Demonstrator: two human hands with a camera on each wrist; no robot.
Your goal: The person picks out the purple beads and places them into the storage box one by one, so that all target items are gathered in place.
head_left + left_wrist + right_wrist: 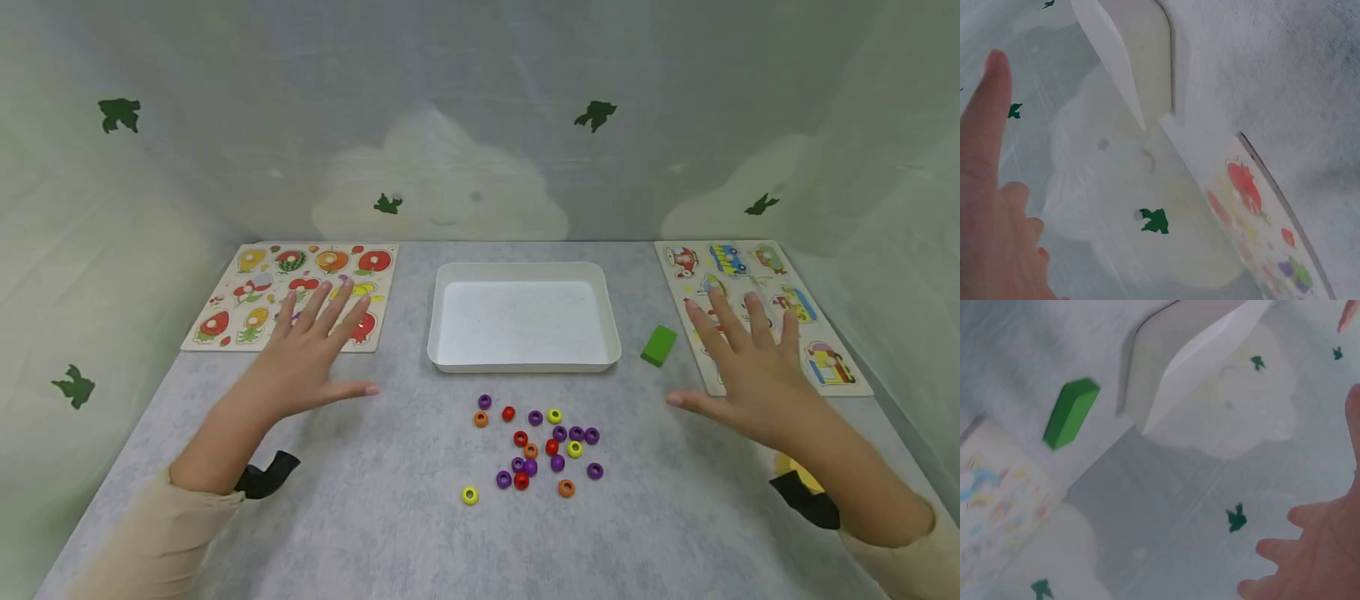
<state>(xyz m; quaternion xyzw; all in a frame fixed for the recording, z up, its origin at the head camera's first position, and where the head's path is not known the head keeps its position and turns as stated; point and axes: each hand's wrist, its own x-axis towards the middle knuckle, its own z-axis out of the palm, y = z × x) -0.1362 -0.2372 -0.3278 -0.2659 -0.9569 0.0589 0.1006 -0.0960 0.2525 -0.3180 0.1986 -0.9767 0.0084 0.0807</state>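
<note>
My left hand [303,367] is held with fingers spread and straight, in front of the fruit puzzle board [382,287]. My right hand [753,375] is spread the same way before the vehicle puzzle board [832,325]. Neither hand holds anything. Between them stands a white tray [525,367] with nothing lying in it. Several beads in purple, red, orange and yellow lie scattered on the table in front of the tray, among them a yellow bead [469,496] and an orange bead [566,488]. A green block [658,346] lies between the tray and my right hand; the right wrist view shows it too.
The grey table [375,533] ends at a pale cloth backdrop [480,100] with green bird shapes. Black straps circle both wrists. Something yellow [798,471] shows partly behind my right wrist; its kind is hidden.
</note>
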